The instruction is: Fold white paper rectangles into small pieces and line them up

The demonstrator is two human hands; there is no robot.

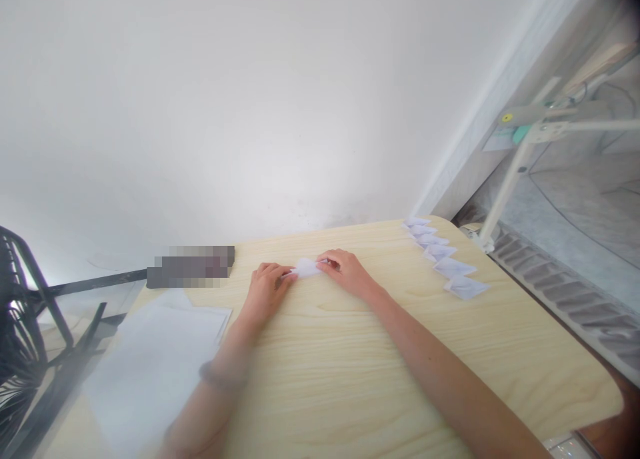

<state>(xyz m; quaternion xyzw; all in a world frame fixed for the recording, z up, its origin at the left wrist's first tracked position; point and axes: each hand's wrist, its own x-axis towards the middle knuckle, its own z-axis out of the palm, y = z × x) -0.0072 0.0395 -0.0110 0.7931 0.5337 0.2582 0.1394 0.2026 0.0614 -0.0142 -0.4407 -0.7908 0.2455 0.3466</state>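
Between my two hands is a small piece of folded white paper point(306, 267), held just over the wooden table point(320, 352). The fingers of my left hand point(270, 286) pinch its left end. At its right end, my right hand point(345, 269) grips it between thumb and fingers. Parts of the folds are hidden behind my fingertips. Off to the right, several pointed folded paper shapes point(454, 267) lie in a row along the table's right side. A dark band sits on my left wrist.
Loose white paper sheets point(150, 359) lie at the table's left, partly under my left forearm. A blurred-out dark object point(193, 267) rests at the back left edge. A black chair point(30, 326) stands left, a white wall behind, and a white metal frame point(510, 179) at right.
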